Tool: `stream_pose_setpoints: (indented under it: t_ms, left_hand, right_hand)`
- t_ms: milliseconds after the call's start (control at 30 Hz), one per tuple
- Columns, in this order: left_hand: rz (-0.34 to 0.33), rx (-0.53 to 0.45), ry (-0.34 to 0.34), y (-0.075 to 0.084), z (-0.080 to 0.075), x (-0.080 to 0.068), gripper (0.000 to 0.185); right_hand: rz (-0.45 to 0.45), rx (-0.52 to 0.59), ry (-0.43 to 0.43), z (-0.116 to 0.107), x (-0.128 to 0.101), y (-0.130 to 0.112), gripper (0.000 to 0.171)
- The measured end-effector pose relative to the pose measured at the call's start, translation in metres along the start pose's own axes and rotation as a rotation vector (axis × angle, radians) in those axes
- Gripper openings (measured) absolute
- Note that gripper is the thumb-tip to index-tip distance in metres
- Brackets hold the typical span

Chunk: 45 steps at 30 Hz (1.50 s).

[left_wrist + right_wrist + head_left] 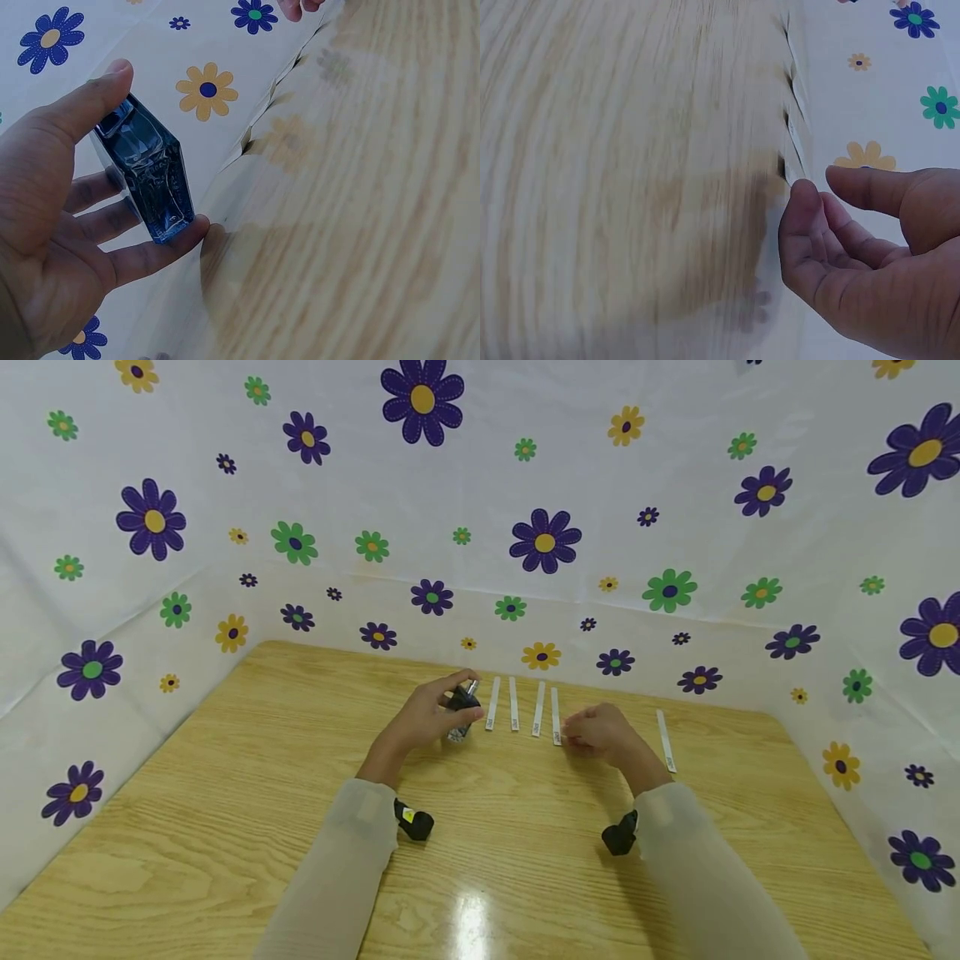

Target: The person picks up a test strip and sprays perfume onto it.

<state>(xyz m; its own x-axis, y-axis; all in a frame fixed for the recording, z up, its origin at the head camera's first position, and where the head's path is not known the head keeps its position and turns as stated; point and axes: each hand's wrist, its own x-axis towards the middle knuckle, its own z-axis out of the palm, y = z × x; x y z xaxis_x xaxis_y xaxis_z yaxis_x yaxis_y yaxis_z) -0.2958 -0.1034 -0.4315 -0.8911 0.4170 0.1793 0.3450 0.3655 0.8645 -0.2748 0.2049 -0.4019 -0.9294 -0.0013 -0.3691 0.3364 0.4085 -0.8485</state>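
Observation:
My left hand (426,720) (52,225) grips a small dark blue glass bottle (462,705) (150,176) between thumb and fingers, tilted just above the wooden table (225,793). Right of the bottle, several white paper strips (538,708) lie side by side. My right hand (600,732) (855,247) hovers at the near end of the rightmost strip of that row (556,718) (790,166), fingers loosely curled. Its index fingertip is at the strip's end and the thumb stays apart from it. One more strip (666,741) lies alone farther right.
White cloth printed with flowers (525,485) walls the table at the back and on both sides. Black wrist cameras (414,821) (620,835) sit under my sleeves. Bare wood stretches from the hands to the near edge.

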Motion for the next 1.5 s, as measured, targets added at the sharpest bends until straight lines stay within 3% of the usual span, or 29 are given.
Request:
stream_pose_setpoints:
  t_ms: [300, 867, 1500]
  left_hand:
    - [-0.003, -0.001, 0.003, -0.001, 0.000, 0.000, 0.056]
    - [-0.022, 0.014, 0.007, -0.002, 0.000, -0.001, 0.058]
    - [-0.020, 0.021, 0.010, 0.000, 0.000, -0.002, 0.059]
  right_hand:
    - [-0.076, -0.125, -0.034, -0.024, -0.010, 0.007, 0.033]
    - [-0.167, -0.248, -0.044, -0.081, -0.030, 0.039, 0.039]
    - [-0.080, -0.318, 0.014, -0.131, -0.037, 0.073, 0.038]
